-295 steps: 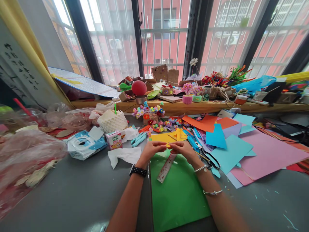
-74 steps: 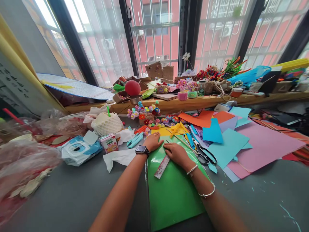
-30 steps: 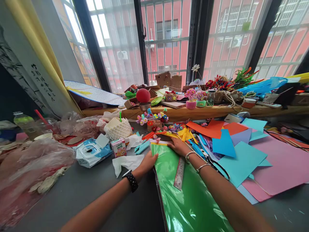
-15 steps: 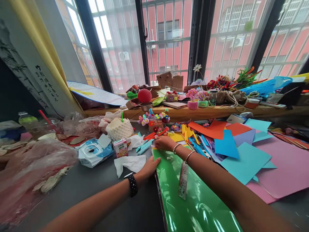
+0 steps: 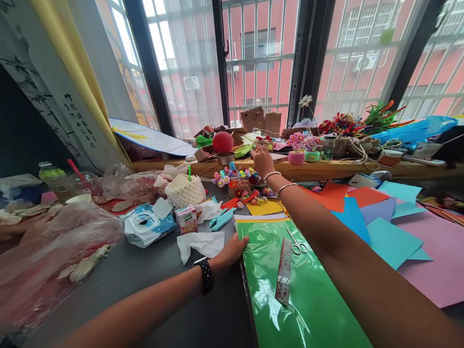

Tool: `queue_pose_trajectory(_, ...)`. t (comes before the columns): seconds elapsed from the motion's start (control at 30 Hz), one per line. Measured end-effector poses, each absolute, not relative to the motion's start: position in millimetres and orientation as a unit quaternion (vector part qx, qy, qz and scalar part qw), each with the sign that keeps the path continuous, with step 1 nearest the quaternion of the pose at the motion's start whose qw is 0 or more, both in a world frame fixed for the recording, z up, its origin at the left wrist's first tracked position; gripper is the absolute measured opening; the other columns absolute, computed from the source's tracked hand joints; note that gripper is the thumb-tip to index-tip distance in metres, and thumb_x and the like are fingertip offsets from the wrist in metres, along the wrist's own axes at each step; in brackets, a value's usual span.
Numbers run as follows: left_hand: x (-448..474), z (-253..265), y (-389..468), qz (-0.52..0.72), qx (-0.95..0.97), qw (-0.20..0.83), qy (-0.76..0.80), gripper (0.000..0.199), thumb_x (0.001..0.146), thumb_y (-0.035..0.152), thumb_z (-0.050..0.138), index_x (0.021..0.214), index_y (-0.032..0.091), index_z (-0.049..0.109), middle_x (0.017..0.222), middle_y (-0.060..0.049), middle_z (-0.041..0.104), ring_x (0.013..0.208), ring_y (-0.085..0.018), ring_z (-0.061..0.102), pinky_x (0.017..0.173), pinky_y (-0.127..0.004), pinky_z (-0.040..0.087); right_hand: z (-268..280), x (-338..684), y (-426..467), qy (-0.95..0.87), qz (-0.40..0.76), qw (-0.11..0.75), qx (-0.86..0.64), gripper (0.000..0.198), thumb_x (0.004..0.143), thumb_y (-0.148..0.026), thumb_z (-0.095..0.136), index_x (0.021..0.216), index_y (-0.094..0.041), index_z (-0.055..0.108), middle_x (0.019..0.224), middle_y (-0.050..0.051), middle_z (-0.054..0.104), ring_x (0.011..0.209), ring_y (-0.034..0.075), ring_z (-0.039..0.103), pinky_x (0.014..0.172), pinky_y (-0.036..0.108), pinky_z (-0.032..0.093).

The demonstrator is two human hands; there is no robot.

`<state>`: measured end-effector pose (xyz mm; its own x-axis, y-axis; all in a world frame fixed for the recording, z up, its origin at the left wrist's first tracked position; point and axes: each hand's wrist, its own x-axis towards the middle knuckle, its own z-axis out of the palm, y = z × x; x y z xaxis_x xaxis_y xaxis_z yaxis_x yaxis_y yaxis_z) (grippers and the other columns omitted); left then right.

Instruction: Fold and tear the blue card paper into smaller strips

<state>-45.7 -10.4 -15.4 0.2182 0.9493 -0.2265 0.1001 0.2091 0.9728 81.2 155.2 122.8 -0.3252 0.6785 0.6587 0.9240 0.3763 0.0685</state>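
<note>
My left hand (image 5: 234,250) grips the left edge of a glossy green paper pack (image 5: 264,273), thumb on top and fingers hidden beneath. A patterned ruler (image 5: 284,271) and small white-handled scissors (image 5: 297,245) lie on the pack. My right hand (image 5: 262,162) reaches over the far end of the pack to the windowsill, its fingers bent and slightly apart, with nothing visible in them. Just beyond it sits a small flower-trimmed pot (image 5: 265,141). Beside its wrist, on the left, stands a pot of colourful crocheted flowers (image 5: 237,178).
Coloured paper sheets (image 5: 391,237) spread at the right. A wipes pack (image 5: 148,224), a small drink carton (image 5: 187,220), tissue (image 5: 202,242) and a netted white coconut (image 5: 185,189) lie left. The wooden sill (image 5: 163,165) bears a red ball (image 5: 223,142) and crafts.
My right hand has left the far edge of the green pack and moved forward to the sill. The scissors now show on the pack. My left hand stays on its edge.
</note>
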Motion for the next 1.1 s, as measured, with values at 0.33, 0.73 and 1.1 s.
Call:
queue_pose_trajectory(0.33,-50,-25,-11,0.393,0.499,0.607,0.478,0.037,0.074,0.031,0.05,0.105,0.012,0.045,0.103,-0.011,0.06,0.099,-0.024,0.054,0.085,-0.037,0.042,113,51,170,-0.8,-0.236,0.246,-0.493,0.048,0.079,0.001,0.017,0.125,0.008,0.03,0.132,0.022,0.028,0.119,0.029,0.024,0.094,0.042,0.025)
queue_pose_trajectory(0.73,-50,-27,-11,0.411,0.482,0.613,0.472,0.044,0.069,0.037,0.057,0.102,0.011,0.047,0.103,-0.013,0.059,0.097,-0.026,0.054,0.081,-0.037,0.043,107,54,157,-0.873,-0.195,0.149,-0.421,0.056,0.076,-0.003,0.036,0.131,-0.007,0.024,0.133,0.016,0.033,0.118,0.024,0.033,0.091,0.037,0.034)
queue_pose_trajectory(1.1,-60,-7,-25,0.483,0.428,0.584,0.493,0.023,0.077,0.025,0.046,0.097,0.013,0.049,0.107,-0.01,0.058,0.092,-0.02,0.057,0.08,-0.034,0.044,3,158,8,-0.977,-0.115,0.083,-0.158,0.042,0.082,-0.009,0.032,0.122,-0.013,0.041,0.121,0.011,0.05,0.107,0.018,0.047,0.086,0.036,0.041)
